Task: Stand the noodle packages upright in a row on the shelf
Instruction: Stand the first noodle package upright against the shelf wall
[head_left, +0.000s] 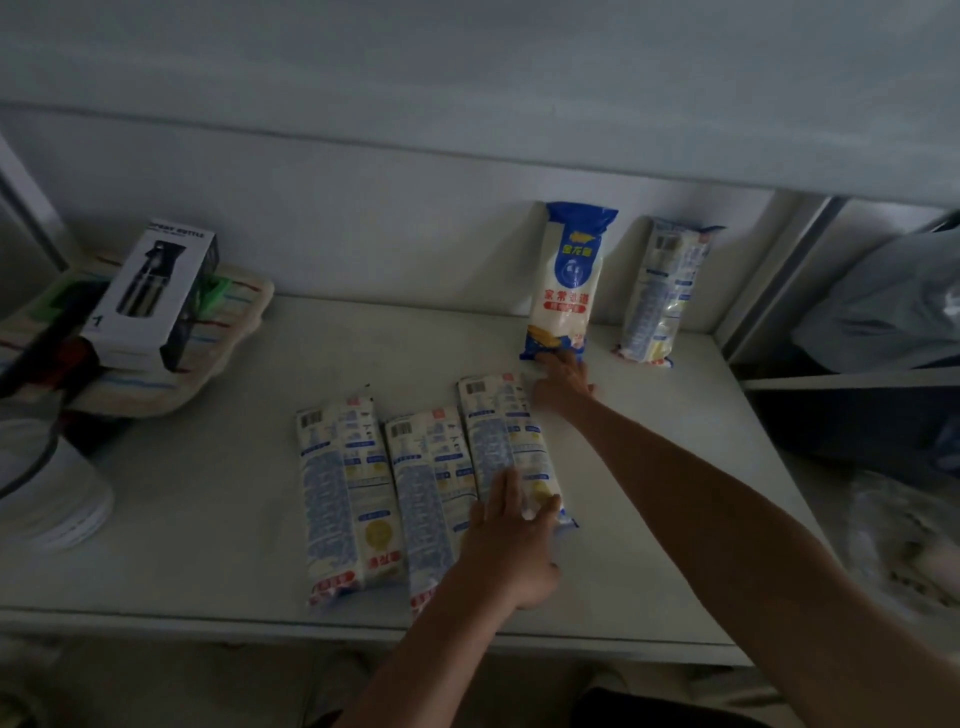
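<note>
Two noodle packages lean upright against the back wall of the shelf (218, 519): a blue-topped one (569, 280) and, to its right, one showing its printed back (662, 296). My right hand (563, 379) touches the bottom end of the blue-topped package. Three more packages lie flat side by side near the front: left (345, 493), middle (426, 478) and right (506, 431). My left hand (511, 540) lies on the near end of the right flat package, fingers spread over it with the thumb along its right edge.
A white spray-bottle box (156, 296) rests on a striped folded cloth (171, 374) at the left. A white round container (52, 499) stands at the front left. A second shelf section with dark bags (883, 312) is to the right.
</note>
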